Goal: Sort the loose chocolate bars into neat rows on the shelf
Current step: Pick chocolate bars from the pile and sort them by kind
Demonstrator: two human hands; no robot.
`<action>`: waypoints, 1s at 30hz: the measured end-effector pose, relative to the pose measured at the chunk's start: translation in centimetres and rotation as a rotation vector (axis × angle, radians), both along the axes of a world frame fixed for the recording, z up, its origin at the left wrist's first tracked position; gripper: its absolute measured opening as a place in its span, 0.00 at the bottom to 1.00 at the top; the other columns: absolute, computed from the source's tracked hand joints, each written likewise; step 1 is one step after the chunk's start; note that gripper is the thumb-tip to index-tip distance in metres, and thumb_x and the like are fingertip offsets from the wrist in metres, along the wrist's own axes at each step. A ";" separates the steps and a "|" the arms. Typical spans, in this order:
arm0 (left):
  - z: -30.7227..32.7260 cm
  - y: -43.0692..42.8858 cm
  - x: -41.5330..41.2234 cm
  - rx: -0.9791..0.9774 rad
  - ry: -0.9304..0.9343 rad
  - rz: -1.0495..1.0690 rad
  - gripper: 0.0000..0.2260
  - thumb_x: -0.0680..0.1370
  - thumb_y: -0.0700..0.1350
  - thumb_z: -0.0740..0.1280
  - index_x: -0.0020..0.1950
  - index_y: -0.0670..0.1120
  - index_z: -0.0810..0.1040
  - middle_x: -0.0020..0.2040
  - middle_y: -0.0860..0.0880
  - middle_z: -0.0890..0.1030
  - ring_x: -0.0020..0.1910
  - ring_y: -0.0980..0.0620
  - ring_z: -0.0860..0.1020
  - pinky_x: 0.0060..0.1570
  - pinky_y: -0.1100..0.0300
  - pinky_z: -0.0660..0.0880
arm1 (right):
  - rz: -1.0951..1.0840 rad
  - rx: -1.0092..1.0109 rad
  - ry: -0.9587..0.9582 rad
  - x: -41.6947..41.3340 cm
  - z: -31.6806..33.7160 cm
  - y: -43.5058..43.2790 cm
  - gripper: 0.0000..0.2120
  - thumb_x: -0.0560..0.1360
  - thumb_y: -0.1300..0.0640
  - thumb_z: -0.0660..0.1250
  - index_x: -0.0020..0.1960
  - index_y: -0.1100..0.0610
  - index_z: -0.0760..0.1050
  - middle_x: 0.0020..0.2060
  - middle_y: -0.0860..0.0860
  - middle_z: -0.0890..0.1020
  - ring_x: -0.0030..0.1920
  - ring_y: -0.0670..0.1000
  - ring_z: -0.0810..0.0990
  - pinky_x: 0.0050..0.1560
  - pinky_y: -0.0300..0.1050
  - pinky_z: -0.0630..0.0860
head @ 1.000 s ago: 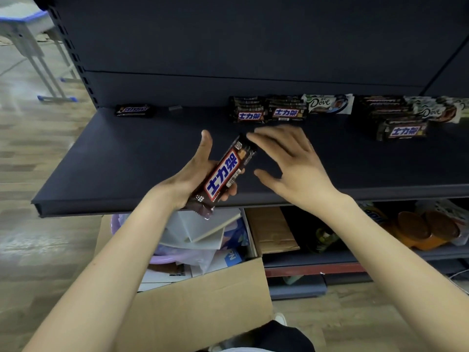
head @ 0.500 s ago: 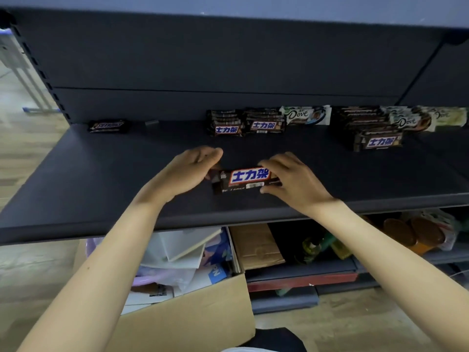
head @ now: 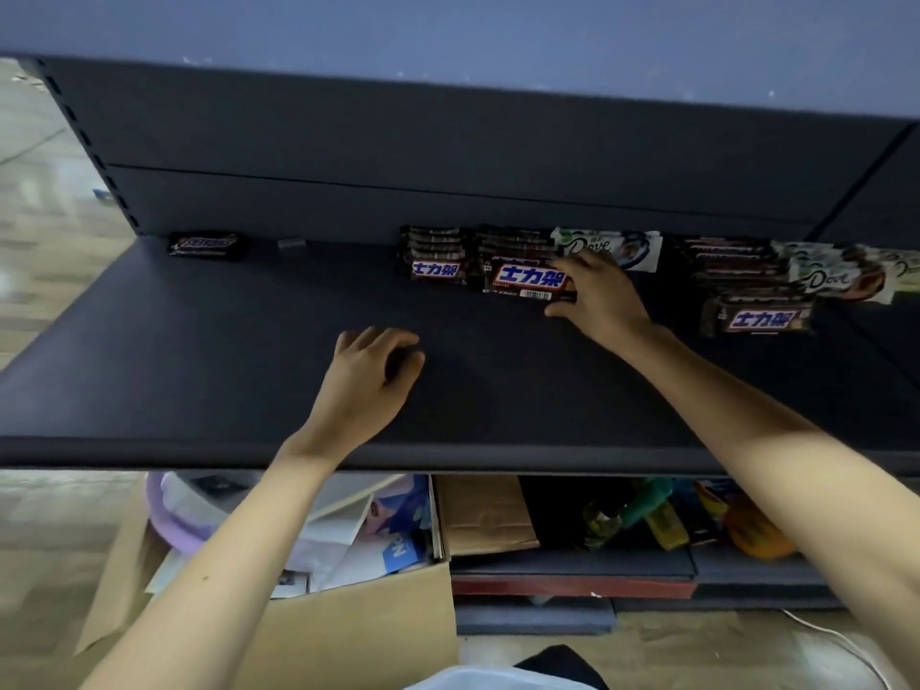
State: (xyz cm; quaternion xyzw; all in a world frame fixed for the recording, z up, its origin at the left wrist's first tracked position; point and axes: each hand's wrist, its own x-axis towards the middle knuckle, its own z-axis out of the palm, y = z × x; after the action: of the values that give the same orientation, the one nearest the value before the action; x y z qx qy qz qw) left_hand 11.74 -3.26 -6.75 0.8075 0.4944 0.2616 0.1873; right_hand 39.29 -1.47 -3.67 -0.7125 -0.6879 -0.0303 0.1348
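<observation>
My right hand pinches the right end of a brown Snickers bar and holds it at the front of a row of the same bars at the back of the dark shelf. A second Snickers row lies just to the left. My left hand hovers over the shelf's middle, fingers loosely curled, holding nothing. A lone Snickers bar lies at the back left. Further right sit another Snickers row and white Dove bars.
The upper shelf's blue underside overhangs the work area. Below the shelf edge stands an open cardboard box with papers and a purple item. A lower shelf holds a flat carton and coloured packets. A small grey clip lies at the back.
The bar went from both hands at the shelf's middle to the back row, carried by my right hand alone. My left hand let go and stayed near the middle.
</observation>
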 end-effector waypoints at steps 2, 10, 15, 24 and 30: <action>-0.3 0.1 -0.1 0.007 -0.011 0.037 0.13 0.79 0.47 0.61 0.61 0.46 0.75 0.59 0.49 0.77 0.64 0.45 0.66 0.57 0.63 0.58 | -0.006 -0.006 0.015 0.6 0.0 0.5 0.30 0.71 0.53 0.71 0.70 0.60 0.66 0.62 0.59 0.71 0.64 0.58 0.67 0.62 0.48 0.65; -0.3 -0.3 0.8 0.120 -0.040 0.081 0.10 0.78 0.44 0.64 0.57 0.44 0.78 0.56 0.47 0.80 0.63 0.42 0.67 0.56 0.61 0.61 | 0.006 0.023 0.096 1.1 -0.6 -0.2 0.28 0.72 0.53 0.70 0.69 0.60 0.67 0.65 0.58 0.71 0.65 0.57 0.68 0.64 0.47 0.64; 1.2 -1.2 5.8 0.149 -0.060 -0.148 0.09 0.78 0.44 0.64 0.56 0.46 0.79 0.51 0.51 0.81 0.57 0.47 0.72 0.50 0.61 0.66 | 0.029 0.103 0.127 2.1 0.1 -3.3 0.23 0.70 0.56 0.72 0.62 0.60 0.74 0.60 0.56 0.75 0.60 0.56 0.72 0.58 0.44 0.69; 1.8 -3.9 16.8 0.126 -0.087 -0.456 0.12 0.76 0.50 0.61 0.53 0.47 0.80 0.47 0.54 0.80 0.54 0.49 0.76 0.50 0.54 0.75 | -0.192 0.115 0.026 11.2 0.7 -11.2 0.24 0.71 0.53 0.71 0.65 0.56 0.71 0.61 0.54 0.74 0.62 0.55 0.71 0.55 0.48 0.72; 1.2 -5.8 21.8 0.073 -0.058 -0.511 0.11 0.76 0.49 0.61 0.53 0.49 0.79 0.48 0.56 0.80 0.57 0.49 0.73 0.54 0.48 0.73 | -0.290 0.049 -0.020 16.9 0.3 -13.6 0.26 0.72 0.56 0.70 0.68 0.56 0.68 0.66 0.53 0.71 0.68 0.55 0.65 0.62 0.48 0.67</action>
State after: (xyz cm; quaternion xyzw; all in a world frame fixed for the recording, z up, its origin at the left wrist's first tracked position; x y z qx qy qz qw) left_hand 33.54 -9.06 -5.50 0.9046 0.2590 0.2464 0.2320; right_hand 56.16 -15.07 -3.37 -0.8007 -0.5779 -0.0733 0.1397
